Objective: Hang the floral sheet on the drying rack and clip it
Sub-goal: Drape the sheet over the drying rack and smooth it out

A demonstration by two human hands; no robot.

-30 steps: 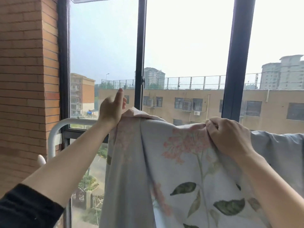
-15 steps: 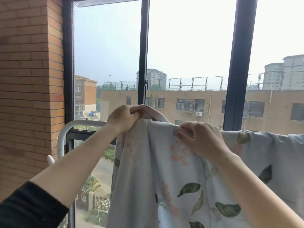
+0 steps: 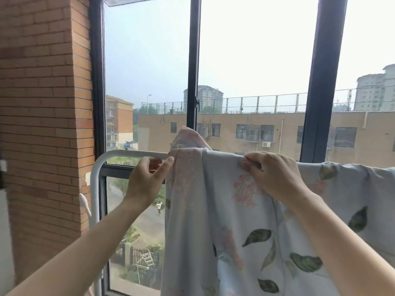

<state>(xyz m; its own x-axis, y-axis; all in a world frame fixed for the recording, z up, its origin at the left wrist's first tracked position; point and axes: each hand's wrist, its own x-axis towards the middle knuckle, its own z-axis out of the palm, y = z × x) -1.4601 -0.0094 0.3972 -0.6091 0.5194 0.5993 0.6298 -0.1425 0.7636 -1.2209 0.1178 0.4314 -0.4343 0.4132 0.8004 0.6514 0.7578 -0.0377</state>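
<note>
Up at the window, a pale blue floral sheet (image 3: 233,242) with pink blooms and green leaves is hanging over the top bar of a white tubular metal drying rack (image 3: 132,153). It's draping down toward the camera and running off the right side of the view. One bunched corner of it is poking up above the bar, right in front of the middle post of the dark-framed window (image 3: 193,60). The right hand (image 3: 275,176) is doing the actual gripping, with its fingers curling over and pinching a fold of the fabric right along the top where it's crossing the bar. The left hand (image 3: 147,180) is sitting just left of the sheet's edge, in front of the bare stretch of bar. It's only half open, thumb and index finger spread apart, with the index fingertip touching the fabric edge, and it isn't closing on anything as far as I can see. Both forearms are reaching up from the bottom of the view. Off to the left, a red brick wall (image 3: 42,103) is filling that side, and a small white peg-like piece (image 3: 84,205) is sticking out from the rack's upright. Outside the glass, a long tan building (image 3: 235,133) is showing past the sheet.
</note>
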